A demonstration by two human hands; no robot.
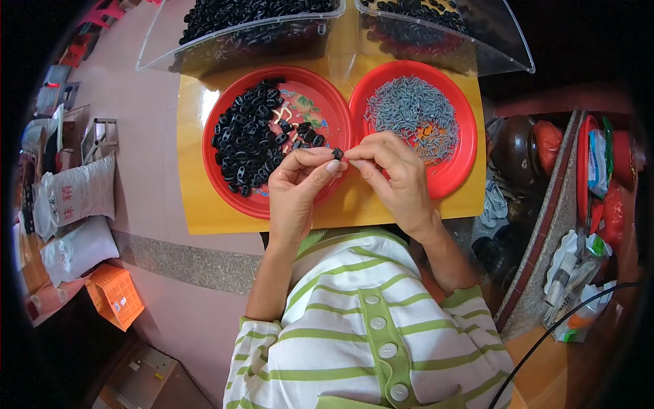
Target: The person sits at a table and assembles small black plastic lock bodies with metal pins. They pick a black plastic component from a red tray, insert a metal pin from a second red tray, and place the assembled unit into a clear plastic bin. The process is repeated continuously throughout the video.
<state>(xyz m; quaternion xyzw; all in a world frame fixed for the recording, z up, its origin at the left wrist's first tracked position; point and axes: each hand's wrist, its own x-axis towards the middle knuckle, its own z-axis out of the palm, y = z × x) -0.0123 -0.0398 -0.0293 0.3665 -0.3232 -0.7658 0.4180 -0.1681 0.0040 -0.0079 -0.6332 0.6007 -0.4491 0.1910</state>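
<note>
My left hand (298, 176) pinches a small black plastic piece (337, 154) between thumb and forefinger, above the gap between two red plates. My right hand (397, 176) meets it there, thumb and forefinger pressed together against the piece's right side. Whatever those right fingertips hold is too small to make out. Under and beyond my left hand, the left red plate (325, 82) carries a heap of black oval pieces with holes (240, 140). Past my right hand, the right red plate (464, 146) holds a pile of small grey screws (409, 102).
Both plates rest on a yellow table (194, 204). Behind them stand two clear plastic bins, the left bin (252, 34) and the right bin (422, 31), filled with black pieces. White sacks (82, 191) lie on the floor at left. A black cable (545, 334) curves at lower right.
</note>
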